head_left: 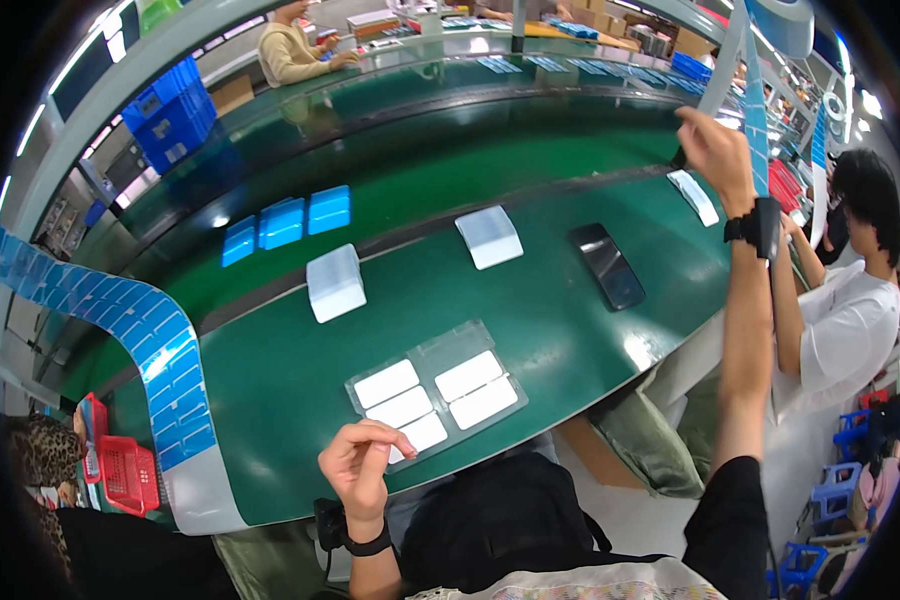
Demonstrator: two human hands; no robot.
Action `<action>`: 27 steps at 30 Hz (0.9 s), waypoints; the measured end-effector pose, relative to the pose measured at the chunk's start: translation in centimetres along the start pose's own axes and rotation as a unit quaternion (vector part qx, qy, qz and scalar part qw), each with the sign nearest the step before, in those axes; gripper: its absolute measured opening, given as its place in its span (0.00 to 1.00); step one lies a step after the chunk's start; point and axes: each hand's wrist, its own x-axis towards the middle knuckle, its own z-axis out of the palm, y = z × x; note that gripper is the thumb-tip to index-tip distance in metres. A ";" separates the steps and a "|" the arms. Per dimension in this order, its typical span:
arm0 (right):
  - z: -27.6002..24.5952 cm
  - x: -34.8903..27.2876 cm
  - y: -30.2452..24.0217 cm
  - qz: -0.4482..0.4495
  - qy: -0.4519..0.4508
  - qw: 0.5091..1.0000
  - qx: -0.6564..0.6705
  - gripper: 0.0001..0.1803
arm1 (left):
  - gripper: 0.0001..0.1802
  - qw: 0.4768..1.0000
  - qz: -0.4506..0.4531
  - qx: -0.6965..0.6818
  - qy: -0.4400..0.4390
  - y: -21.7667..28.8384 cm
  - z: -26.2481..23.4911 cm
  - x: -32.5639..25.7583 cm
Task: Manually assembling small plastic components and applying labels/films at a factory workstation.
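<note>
A green tabletop (pixel 300 400) curves across the view, with a darker green belt (pixel 420 170) running behind it. On the left a long blue sticker strip (pixel 160 360) hangs down and curls over the tabletop edge; a second strip (pixel 755 110) hangs at upper right.

Near the front edge lies a clear tray (pixel 432 350). It holds five white cards (pixel 467 376) in two columns, three on the left and two on the right; the pocket at its far end looks empty, so the tray seems nearly full, with little left to fill.

Beyond it sit two white blocks (pixel 335 282), a black phone (pixel 607 265) and a white card (pixel 693 196), all well apart. Three blue cases (pixel 282 222) lie on the belt.

The left hand (pixel 360 465) hovers at the tray's near corner, fingers loosely curled and holding nothing visible. The right hand (pixel 715 150) is raised high at the second strip, fingers pinched; whether they grip it I cannot tell.

Other people work on the right and at the far side.
</note>
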 end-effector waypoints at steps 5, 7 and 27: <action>2.1 3.0 -13.4 0.115 0.216 0.964 0.104 0.09 | 0.05 0.982 0.031 0.186 0.032 4.7 -2.4 2.6; 3.4 3.3 -17.3 0.054 0.163 0.978 0.122 0.09 | 0.07 0.895 0.098 0.432 -0.040 7.5 -3.1 5.5; 18.7 -5.1 -26.8 0.094 -0.271 0.924 0.253 0.39 | 0.45 0.712 0.078 0.695 -0.061 -9.0 -10.1 19.2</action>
